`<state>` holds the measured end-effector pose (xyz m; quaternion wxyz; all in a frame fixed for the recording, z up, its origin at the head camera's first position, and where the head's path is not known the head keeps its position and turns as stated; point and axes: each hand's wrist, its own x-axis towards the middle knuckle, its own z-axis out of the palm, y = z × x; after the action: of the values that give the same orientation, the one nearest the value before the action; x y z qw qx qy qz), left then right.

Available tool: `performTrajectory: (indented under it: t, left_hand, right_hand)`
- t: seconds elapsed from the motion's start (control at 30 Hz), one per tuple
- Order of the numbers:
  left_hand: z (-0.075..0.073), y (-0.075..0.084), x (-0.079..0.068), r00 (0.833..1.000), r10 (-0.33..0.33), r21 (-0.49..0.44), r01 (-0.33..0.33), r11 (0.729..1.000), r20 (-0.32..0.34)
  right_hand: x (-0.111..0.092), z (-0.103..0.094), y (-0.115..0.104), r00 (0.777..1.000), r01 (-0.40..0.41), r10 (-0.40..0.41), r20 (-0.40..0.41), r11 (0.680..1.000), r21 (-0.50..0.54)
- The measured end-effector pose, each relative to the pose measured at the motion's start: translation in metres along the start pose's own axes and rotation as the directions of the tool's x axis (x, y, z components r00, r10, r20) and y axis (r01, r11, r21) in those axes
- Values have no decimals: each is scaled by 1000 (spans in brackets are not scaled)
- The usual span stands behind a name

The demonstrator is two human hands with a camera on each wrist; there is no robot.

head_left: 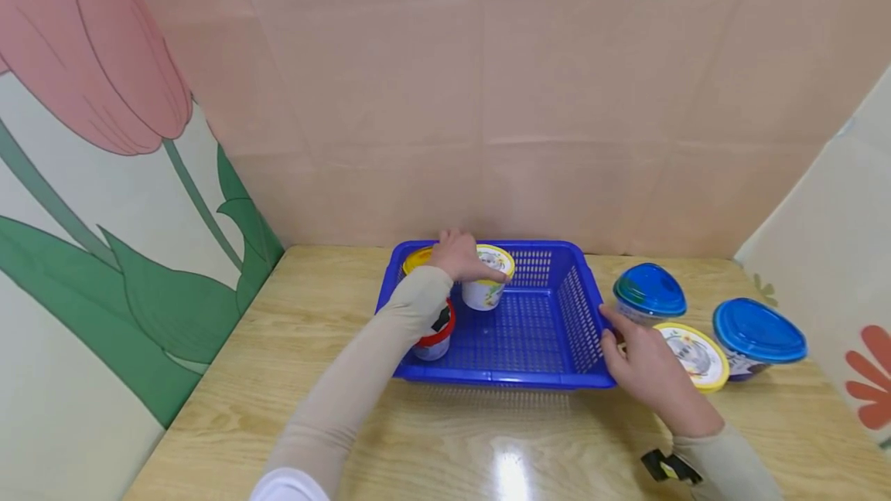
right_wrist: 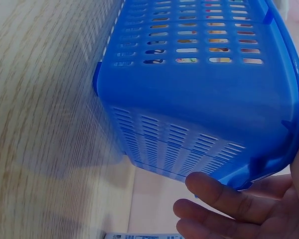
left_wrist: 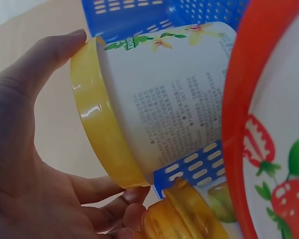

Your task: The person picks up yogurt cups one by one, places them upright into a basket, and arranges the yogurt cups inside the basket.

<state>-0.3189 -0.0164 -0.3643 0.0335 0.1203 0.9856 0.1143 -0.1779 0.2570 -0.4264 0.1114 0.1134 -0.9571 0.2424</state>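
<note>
White tub (head_left: 483, 296), gripped around its yellow lid (left_wrist: 102, 119) by the left hand (head_left: 455, 255), is at the far middle of the blue basket (head_left: 501, 379), whose right rim (head_left: 593, 300) the right hand (head_left: 647, 362) holds.

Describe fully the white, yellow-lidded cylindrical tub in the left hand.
The white cylindrical tub looks like plastic, closed by a yellow-rimmed lid. Yellow flowers, green leaves and grey print mark its side. It is roughly upright inside the blue slotted plastic basket; the left hand grips its lid. Contact with the basket floor is unclear.
</note>
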Motion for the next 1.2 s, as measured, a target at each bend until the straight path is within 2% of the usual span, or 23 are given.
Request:
performTrajectory:
  t: [0.47,0.73,0.97,1.2]
  left_hand:
    - [2,1,-2,999,-27,66,24,998,31]
    - [2,4,-9,1000,-11,100,8,995,24]
    - [3,3,-7,1000,-14,113,11,994,27]
    - [2,1,-6,998,-30,168,22,986,47]
  right_hand:
    - [-1,2,2,999,30,-31,-44,1000,-6]
    - [-1,0,0,1000,12,-12,-20,1000,2]
    - [-1,-1,-2,1000,-9,9,8,1000,3]
    - [-1,-1,-1,1000,-9,9,15,1000,1]
